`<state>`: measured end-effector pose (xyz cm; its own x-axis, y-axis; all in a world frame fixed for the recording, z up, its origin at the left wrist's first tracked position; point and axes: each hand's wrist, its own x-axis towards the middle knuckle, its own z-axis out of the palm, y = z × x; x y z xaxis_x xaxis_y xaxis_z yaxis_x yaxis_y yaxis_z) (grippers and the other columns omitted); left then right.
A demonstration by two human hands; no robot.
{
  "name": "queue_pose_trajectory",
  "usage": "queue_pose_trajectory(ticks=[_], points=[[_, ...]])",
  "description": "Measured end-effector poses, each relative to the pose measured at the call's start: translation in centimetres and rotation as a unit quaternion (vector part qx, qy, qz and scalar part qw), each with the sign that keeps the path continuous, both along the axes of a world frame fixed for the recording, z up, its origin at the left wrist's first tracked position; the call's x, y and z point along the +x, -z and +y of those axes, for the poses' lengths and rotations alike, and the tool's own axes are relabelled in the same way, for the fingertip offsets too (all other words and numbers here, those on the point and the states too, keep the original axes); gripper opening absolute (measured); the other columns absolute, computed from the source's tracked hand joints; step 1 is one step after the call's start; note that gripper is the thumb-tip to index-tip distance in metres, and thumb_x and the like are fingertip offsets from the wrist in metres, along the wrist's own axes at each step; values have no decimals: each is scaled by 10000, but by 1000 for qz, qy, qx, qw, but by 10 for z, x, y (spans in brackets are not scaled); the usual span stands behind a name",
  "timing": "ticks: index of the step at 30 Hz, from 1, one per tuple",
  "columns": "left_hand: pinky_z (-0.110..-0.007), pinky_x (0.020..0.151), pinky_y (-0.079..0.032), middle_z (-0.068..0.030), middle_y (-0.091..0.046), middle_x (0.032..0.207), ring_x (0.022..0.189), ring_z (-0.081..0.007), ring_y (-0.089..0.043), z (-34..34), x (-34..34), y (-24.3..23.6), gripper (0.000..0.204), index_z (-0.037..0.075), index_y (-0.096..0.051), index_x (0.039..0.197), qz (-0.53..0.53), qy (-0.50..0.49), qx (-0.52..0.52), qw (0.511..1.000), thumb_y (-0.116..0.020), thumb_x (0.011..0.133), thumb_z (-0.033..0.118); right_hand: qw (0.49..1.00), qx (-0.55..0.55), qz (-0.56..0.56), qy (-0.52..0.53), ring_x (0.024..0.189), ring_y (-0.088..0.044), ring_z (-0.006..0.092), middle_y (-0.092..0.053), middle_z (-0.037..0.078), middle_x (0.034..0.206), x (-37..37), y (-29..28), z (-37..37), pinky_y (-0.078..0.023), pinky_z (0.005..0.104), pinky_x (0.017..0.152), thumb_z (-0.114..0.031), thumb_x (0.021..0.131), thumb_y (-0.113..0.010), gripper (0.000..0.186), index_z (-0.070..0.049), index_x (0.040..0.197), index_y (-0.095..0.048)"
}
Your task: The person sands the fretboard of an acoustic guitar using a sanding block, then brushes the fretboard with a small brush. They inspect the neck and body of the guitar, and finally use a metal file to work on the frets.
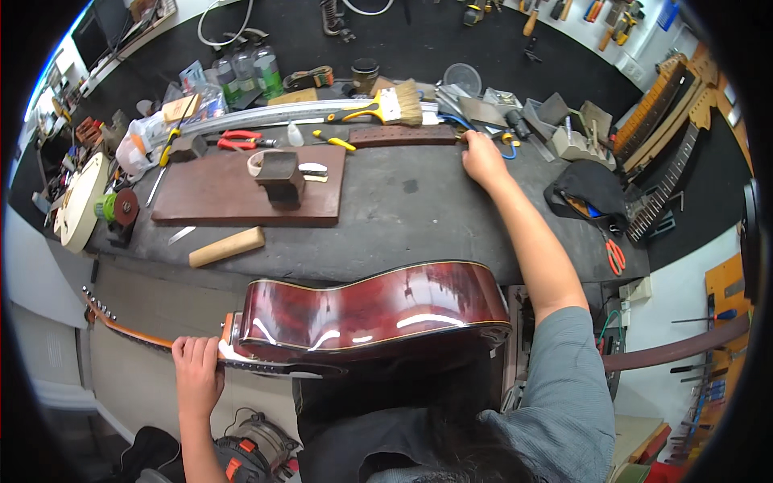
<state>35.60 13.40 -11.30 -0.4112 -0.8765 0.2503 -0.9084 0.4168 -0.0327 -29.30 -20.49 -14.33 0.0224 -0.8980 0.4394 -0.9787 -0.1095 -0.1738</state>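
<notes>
A glossy dark-red acoustic guitar (pixel 374 310) lies on its side across my lap, with its neck pointing left and its strings turned toward me. My left hand (pixel 197 372) is wrapped around the neck close to the body. My right hand (pixel 485 163) reaches far over the workbench to the right end of a long brown wooden block with holes (pixel 403 136). Its fingers are pinched together there; a small tip shows at them, but I cannot make out what it is. A blue cable (pixel 459 121) lies just beyond that hand.
On the dark workbench (pixel 419 217) rest a brown board (pixel 217 189) bearing a dark block (pixel 282 181), a wooden cylinder (pixel 227 246), red-handled pliers (pixel 241 139) and a wide brush (pixel 398 105). Toward the right are a black pouch (pixel 588 193) and orange-handled pliers (pixel 615 256).
</notes>
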Motion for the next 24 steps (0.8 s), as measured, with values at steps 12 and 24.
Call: queue_pose_trajectory(ticks=[12, 24], points=[[-603, 1133, -439, -148, -652, 1162, 1132, -356, -630, 7, 22, 21, 629, 6, -617, 1331, 7, 18, -57, 998, -774, 723, -23, 848, 1, -515, -124, 1083, -696, 209, -661, 96, 1201, 11, -2, 260, -567, 364, 1014, 109, 904, -406, 453, -16, 1279, -627], [-575, 1081, -449, -155, -638, 1125, 1098, -382, -606, -3, -1, 5, 631, -7, -619, 1290, 9, 75, -83, 994, -759, 675, -34, 660, 63, -748, -21, 1551, -496, 253, -546, 119, 1672, 89, 148, 444, -330, 428, 1330, -402, 1235, -378, 551, -38, 1617, -537]])
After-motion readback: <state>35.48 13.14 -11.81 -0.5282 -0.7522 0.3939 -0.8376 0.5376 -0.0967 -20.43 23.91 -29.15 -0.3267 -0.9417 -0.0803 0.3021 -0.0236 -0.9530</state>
